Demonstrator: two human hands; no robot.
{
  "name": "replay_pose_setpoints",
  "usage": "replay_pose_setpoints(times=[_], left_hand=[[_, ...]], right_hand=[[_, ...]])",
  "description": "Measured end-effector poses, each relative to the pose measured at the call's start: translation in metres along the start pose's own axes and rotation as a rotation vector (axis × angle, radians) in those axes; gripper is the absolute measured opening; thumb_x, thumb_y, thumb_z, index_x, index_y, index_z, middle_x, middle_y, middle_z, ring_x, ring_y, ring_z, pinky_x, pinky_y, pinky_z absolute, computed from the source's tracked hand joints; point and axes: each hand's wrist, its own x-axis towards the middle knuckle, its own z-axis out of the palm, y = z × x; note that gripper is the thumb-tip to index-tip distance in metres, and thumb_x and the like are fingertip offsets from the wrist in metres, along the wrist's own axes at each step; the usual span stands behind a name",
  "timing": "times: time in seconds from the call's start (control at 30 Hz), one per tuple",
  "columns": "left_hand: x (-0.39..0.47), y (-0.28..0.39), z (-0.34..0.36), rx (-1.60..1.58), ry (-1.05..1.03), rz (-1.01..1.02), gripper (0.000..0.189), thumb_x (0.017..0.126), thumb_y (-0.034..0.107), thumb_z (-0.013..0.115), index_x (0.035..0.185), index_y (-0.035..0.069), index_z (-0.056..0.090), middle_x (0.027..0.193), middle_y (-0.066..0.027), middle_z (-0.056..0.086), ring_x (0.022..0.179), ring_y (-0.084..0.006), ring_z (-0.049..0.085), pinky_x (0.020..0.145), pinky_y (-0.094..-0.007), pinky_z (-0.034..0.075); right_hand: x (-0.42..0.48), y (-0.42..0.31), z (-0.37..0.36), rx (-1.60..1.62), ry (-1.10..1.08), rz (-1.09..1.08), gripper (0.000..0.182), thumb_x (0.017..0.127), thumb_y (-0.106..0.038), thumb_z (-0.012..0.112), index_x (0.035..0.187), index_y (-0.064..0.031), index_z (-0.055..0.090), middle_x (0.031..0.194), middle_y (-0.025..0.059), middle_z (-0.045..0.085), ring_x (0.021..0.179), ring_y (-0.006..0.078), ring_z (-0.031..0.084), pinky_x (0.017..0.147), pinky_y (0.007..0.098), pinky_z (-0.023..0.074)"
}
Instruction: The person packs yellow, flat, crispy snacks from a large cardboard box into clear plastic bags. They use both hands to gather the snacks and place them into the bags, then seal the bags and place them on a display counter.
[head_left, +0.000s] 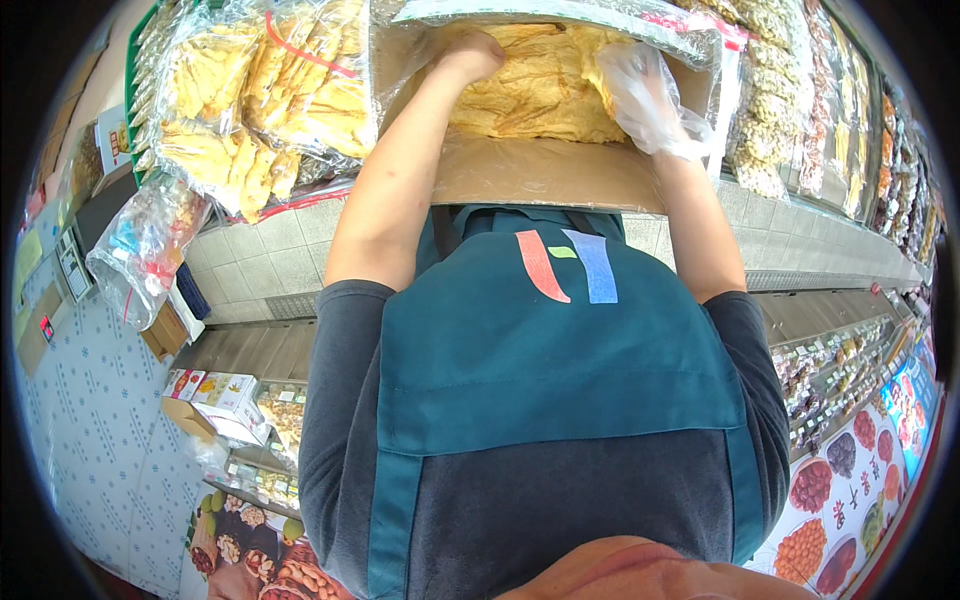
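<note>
In front of me stands an open cardboard box (547, 171) lined with clear plastic, holding a stack of flat, wrinkled yellow dried food (532, 90). My left hand (472, 56) is bare and bent over the stack's far left side; its fingertips are hidden, so its grip cannot be made out. A thin clear plastic glove covers my right hand (651, 101), at the stack's right edge. Its fingers close on a raised piece of the yellow dried food (598, 71).
Left of the box lie clear bags of yellow dried pieces (262, 97). A clear plastic bag (150, 247) with mixed contents hangs over the counter's left end. Packaged goods (772, 105) line the right side. The tiled counter front (277, 244) runs below.
</note>
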Motion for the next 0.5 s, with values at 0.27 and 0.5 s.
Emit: replay_pose_setpoints(times=[0.27,0.5], left_hand=[[-0.063,0.040,0.038,0.185,-0.067,0.139,0.023,0.080,0.027,0.067,0.096,0.010,0.070,0.100,-0.0125,0.068,0.094,-0.0285,0.065,0.081,-0.0411,0.052],[-0.059,0.025,0.070,0.159,0.046,0.203,0.026,0.078,0.028,0.070,0.096,0.009,0.066,0.097,-0.0139,0.066,0.092,-0.0309,0.065,0.080,-0.0428,0.052]], right_hand=[[-0.015,-0.017,0.006,0.526,0.422,-0.044,0.025,0.095,-0.021,0.049,0.111,-0.0032,0.057,0.101,0.0089,0.062,0.088,0.0216,0.062,0.074,0.0365,0.0518],[-0.020,-0.066,0.014,-0.553,-0.248,-0.141,0.014,0.090,-0.009,0.054,0.102,-0.0063,0.058,0.096,0.0066,0.059,0.087,0.0190,0.056,0.074,0.0327,0.0494]])
